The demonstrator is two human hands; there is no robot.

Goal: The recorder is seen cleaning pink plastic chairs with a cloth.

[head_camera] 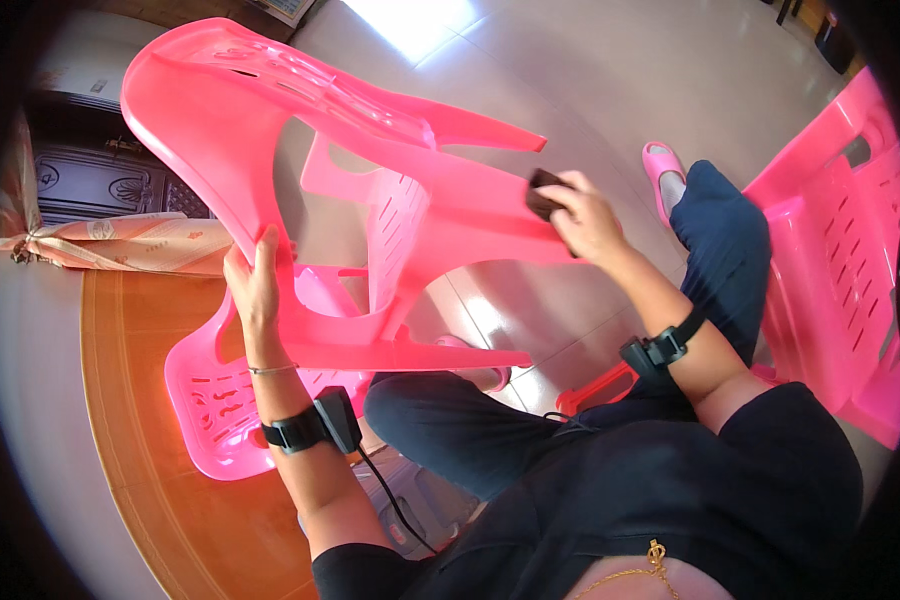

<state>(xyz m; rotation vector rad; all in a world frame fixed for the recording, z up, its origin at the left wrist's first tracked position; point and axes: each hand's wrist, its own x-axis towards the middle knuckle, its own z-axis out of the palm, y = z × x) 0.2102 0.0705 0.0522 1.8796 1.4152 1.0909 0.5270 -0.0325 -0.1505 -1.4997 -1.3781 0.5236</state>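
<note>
A pink plastic armchair is held tipped on its side in front of me, its slotted seat and legs facing right. My left hand grips the chair's edge near the curved armrest, with the thumb on top. In my right hand is a dark brown pad, possibly a sponge or folded cloth. That pad meets the broad face of one chair leg near its end. My right fingers look slightly blurred. The underside of the pad is hidden.
Another pink chair stands close on my right. At lower left, a pink chair back with cut-outs shows behind my left arm. A red plastic item and a grey case sit near my legs. A tied curtain hangs at left.
</note>
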